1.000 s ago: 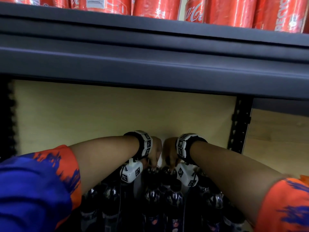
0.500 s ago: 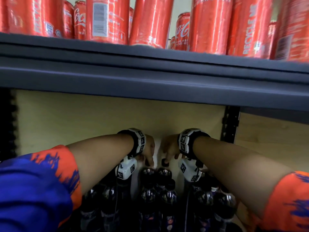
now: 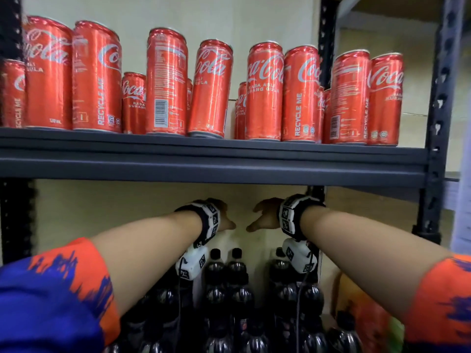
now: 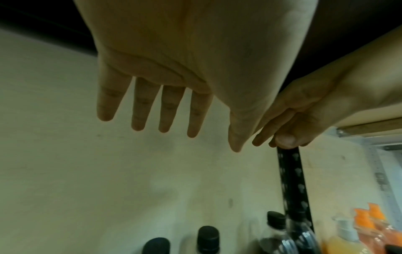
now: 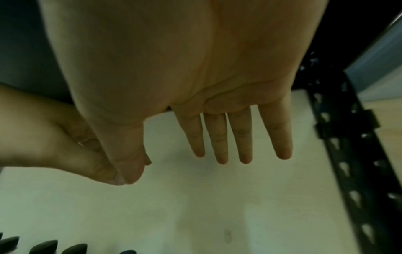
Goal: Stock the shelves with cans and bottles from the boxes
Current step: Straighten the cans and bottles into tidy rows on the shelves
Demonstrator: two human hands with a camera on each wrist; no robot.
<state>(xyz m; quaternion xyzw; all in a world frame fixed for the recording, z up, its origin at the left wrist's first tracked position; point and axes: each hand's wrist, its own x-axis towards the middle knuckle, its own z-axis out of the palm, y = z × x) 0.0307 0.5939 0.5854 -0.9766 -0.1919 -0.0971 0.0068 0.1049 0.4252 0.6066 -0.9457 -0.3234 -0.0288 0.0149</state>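
Several dark cola bottles [image 3: 224,296] with black caps stand in rows on the lower shelf. My left hand [image 3: 225,217] hovers above their caps, fingers [image 4: 165,106] straight and spread, holding nothing. My right hand [image 3: 265,216] hangs level with it a short gap to the right, fingers [image 5: 219,137] also straight and empty. Both hands sit just under the grey shelf beam [image 3: 204,161]. Black bottle caps [image 4: 207,235] show below my left hand. Red Coca-Cola cans [image 3: 167,82] line the shelf above.
A black perforated upright [image 3: 433,149] bounds the shelf on the right, another [image 5: 348,154] stands at the back. Orange-capped bottles [image 4: 365,228] stand on the right of the lower shelf. A pale back wall [image 4: 87,171] lies behind the bottles.
Both hands have let go of the bottle caps they were on and lifted away with fingers straightened. My head has tilted up, bringing the can shelf fully into view.
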